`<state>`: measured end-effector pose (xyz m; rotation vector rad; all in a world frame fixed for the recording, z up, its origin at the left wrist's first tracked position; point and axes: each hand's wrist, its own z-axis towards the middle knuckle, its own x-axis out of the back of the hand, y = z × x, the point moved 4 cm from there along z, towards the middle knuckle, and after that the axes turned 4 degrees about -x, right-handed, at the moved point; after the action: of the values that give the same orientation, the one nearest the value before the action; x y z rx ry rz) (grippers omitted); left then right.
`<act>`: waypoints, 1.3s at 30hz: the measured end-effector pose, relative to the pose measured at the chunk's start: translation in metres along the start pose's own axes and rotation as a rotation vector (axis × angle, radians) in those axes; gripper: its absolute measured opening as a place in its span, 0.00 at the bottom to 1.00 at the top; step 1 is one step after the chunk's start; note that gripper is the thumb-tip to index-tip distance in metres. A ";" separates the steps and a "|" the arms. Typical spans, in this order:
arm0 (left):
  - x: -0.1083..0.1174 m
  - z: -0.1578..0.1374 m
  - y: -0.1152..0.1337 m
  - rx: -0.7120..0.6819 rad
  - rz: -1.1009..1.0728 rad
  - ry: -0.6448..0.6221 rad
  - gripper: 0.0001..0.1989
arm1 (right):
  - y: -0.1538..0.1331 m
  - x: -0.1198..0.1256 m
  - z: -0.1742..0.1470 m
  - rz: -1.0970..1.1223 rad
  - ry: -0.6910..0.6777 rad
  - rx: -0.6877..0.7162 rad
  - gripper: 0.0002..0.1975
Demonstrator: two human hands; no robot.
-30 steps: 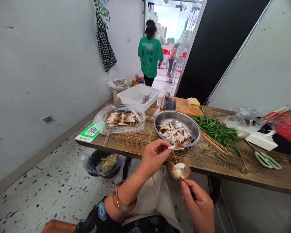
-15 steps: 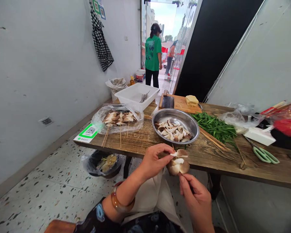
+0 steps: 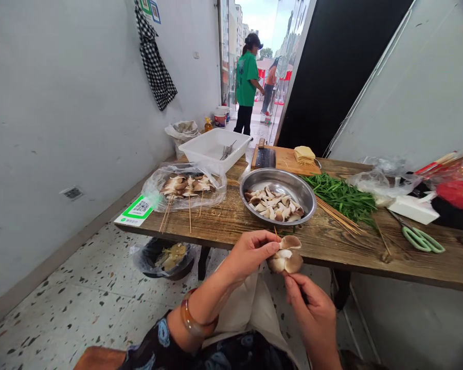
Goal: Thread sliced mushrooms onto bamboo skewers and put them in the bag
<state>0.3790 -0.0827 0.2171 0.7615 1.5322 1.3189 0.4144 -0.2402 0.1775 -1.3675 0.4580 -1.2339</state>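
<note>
My left hand (image 3: 256,252) pinches an oyster mushroom piece (image 3: 291,242) by its pale stem; a thin skewer tip pokes up beside the fingertips. Directly below, more oyster mushroom pieces (image 3: 287,262) are bunched on the same skewer. My right hand (image 3: 312,308) is closed on the skewer just under them, and most of the stick is hidden by the fingers. Beyond my hands, a steel bowl (image 3: 250,211) holds many loose mushroom pieces. Finished-looking mushroom skewers (image 3: 185,186) lie on a clear plastic bag (image 3: 154,177) to the left, their sticks pointing toward me.
On the wooden table (image 3: 231,226) are bare skewers (image 3: 339,218), green leaves (image 3: 343,198), scissors (image 3: 422,239), a white tub (image 3: 212,139) and a cutting board (image 3: 281,159) with a cleaver (image 3: 265,157). A lined bin (image 3: 173,257) stands below. A person in green (image 3: 247,77) is by the doorway.
My left fingers have shifted slightly on the top mushroom piece, which now sits a little closer to those below. The person in green has turned right, with a forearm raised.
</note>
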 end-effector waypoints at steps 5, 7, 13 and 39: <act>0.000 0.004 -0.006 0.029 -0.074 0.008 0.13 | 0.006 -0.001 -0.001 0.068 -0.028 -0.057 0.14; -0.002 0.005 -0.008 0.054 -0.105 -0.002 0.14 | 0.009 -0.002 -0.002 0.095 -0.028 -0.085 0.15; -0.015 0.006 -0.017 0.080 -0.115 -0.021 0.14 | 0.022 -0.003 -0.004 0.189 -0.008 -0.202 0.16; 0.008 0.130 0.029 -0.300 1.480 -0.439 0.16 | 0.032 0.010 0.008 0.334 0.031 -0.301 0.15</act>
<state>0.4925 -0.0193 0.2457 1.9625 0.1998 2.0725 0.4377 -0.2526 0.1547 -1.4516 0.8846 -0.9372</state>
